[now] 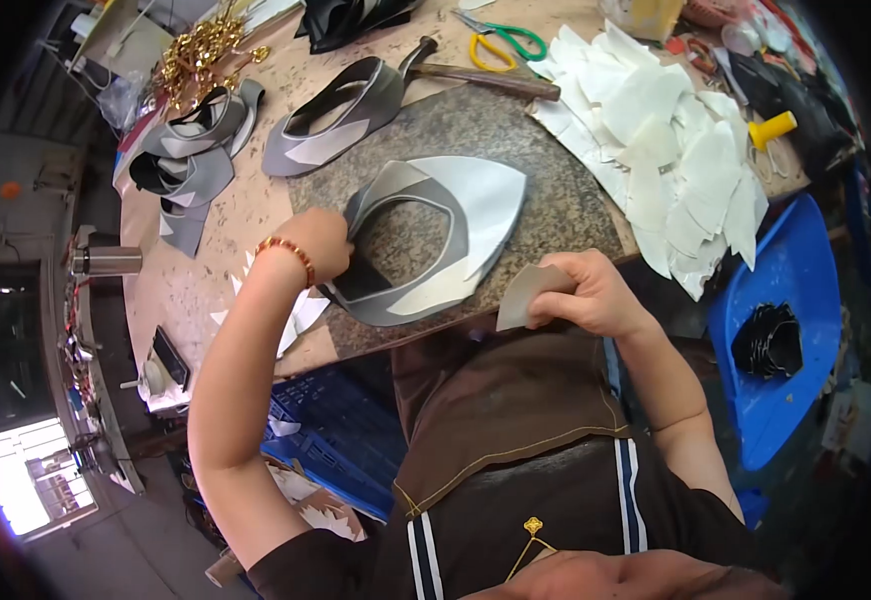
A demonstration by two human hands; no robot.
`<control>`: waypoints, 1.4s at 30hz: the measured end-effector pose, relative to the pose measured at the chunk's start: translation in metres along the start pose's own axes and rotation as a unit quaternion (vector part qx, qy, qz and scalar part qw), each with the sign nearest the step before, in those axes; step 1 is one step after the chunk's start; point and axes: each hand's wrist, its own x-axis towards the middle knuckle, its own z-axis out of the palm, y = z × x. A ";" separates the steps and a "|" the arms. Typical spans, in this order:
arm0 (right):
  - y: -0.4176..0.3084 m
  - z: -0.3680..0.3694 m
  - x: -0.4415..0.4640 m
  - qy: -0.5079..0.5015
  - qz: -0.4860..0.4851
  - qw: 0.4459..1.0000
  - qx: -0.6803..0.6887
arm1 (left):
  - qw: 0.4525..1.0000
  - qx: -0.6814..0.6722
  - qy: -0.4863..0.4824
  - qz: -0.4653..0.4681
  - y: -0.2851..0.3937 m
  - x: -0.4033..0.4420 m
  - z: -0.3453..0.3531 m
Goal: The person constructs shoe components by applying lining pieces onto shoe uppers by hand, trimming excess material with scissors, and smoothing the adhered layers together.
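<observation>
A grey and white shoe upper [491, 205] lies on the dark stone slab [566, 190], its opening facing up. At its left edge my left hand [324, 243] is closed on the grey rim, with its fingertips partly hidden. To the right of the upper, just over the table's front edge, my right hand [596, 295] pinches a small beige-grey piece [524, 292] between thumb and fingers. That piece is apart from the upper.
More grey uppers [356, 110] lie behind and at the left. A hammer [486, 78], scissors [496, 45] and a pile of white pieces [656, 140] are at the back and right. A blue bin [791, 260] stands at the far right, below the table.
</observation>
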 end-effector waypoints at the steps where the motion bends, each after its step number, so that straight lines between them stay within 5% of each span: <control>1: -0.003 0.007 0.005 -0.017 -0.035 0.999 -0.022 | 0.997 -0.063 0.039 -0.009 -0.003 -0.006 0.002; 6: -0.016 0.017 0.023 -0.092 -0.231 0.936 -0.247 | 0.856 -0.300 0.420 -0.001 0.034 -0.066 0.034; 7: -0.021 0.015 0.025 -0.127 -0.141 0.945 -0.268 | 0.818 -0.265 0.507 0.066 0.037 -0.053 0.057; 11: -0.015 0.019 0.045 -0.023 -0.054 0.953 -0.298 | 0.825 -0.363 0.434 -0.006 0.064 -0.012 0.112; 14: 0.001 0.013 0.068 0.055 -0.157 0.882 -0.440 | 0.825 -0.363 0.433 -0.011 0.066 -0.001 0.121; 18: 0.004 0.029 0.106 0.126 -0.167 0.904 -0.373 | 0.798 -0.366 0.478 -0.012 0.065 0.007 0.122; 20: 0.012 0.030 0.116 0.115 -0.133 0.917 -0.358 | 0.796 -0.427 0.428 -0.039 0.061 0.002 0.116; 23: 0.016 0.026 0.112 0.070 -0.109 0.928 -0.350 | 0.849 -0.346 0.392 -0.077 0.066 -0.009 0.105; 26: 0.011 0.027 0.104 0.045 -0.048 0.907 -0.416 | 0.848 -0.324 0.419 -0.034 0.060 -0.009 0.105; 29: 0.038 0.016 0.101 0.033 -0.193 0.891 -0.410 | 0.755 -0.415 0.505 0.059 0.046 0.007 0.118; 32: 0.020 0.013 0.092 -0.009 -0.213 0.877 -0.430 | 0.666 -0.634 0.393 0.015 0.045 0.020 0.129; 38: 0.009 0.024 0.112 0.169 -0.083 0.900 -0.394 | 0.738 -0.460 0.494 0.010 0.063 0.017 0.121; 42: 0.024 0.041 0.130 0.125 -0.120 0.890 -0.421 | 0.744 -0.449 0.494 0.005 0.061 0.017 0.120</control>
